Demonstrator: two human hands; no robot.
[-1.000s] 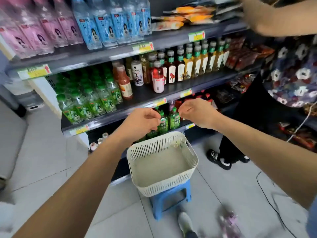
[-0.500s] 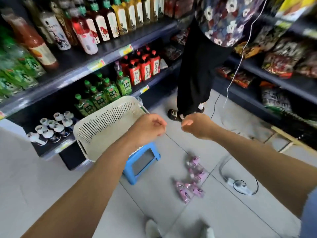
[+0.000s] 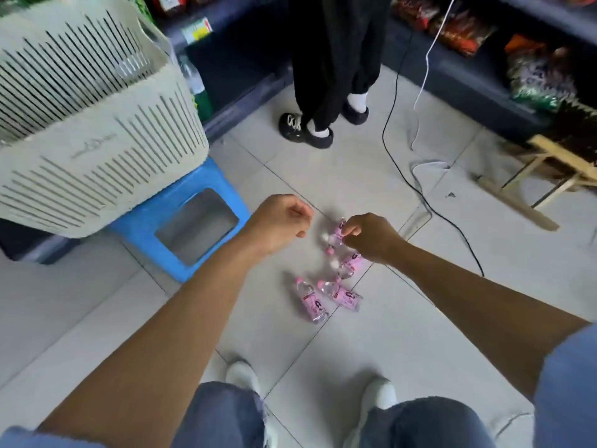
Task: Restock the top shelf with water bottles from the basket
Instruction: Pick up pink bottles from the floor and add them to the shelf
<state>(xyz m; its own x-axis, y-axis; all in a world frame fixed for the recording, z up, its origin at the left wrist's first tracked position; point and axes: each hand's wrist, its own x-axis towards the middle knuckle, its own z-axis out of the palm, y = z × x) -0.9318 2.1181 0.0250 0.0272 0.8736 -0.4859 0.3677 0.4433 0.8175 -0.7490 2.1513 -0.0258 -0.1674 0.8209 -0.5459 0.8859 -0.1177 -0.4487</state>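
Observation:
Several small pink-labelled water bottles (image 3: 341,294) lie scattered on the tiled floor ahead of my feet. The cream slotted basket (image 3: 97,150) sits at the upper left on a blue plastic stool (image 3: 145,227); its inside is hidden from here. My left hand (image 3: 280,221) hangs as a fist above the floor, holding nothing. My right hand (image 3: 368,237) is also curled into a fist, high above the bottles and overlapping the farthest one (image 3: 337,228) in view, with nothing in it. The top shelf is out of sight.
Another person's black trousers and dark shoes (image 3: 307,130) stand just beyond the bottles. Black and white cables (image 3: 420,189) trail over the tiles on the right. A wooden frame (image 3: 549,169) leans by the snack shelves (image 3: 468,30) at the right. My white shoes (image 3: 242,376) are at the bottom.
My view has swung down from the drink shelves to the floor. The basket and stool slid to the upper left, and the bottles on the floor came to the centre. Both fists stay curled.

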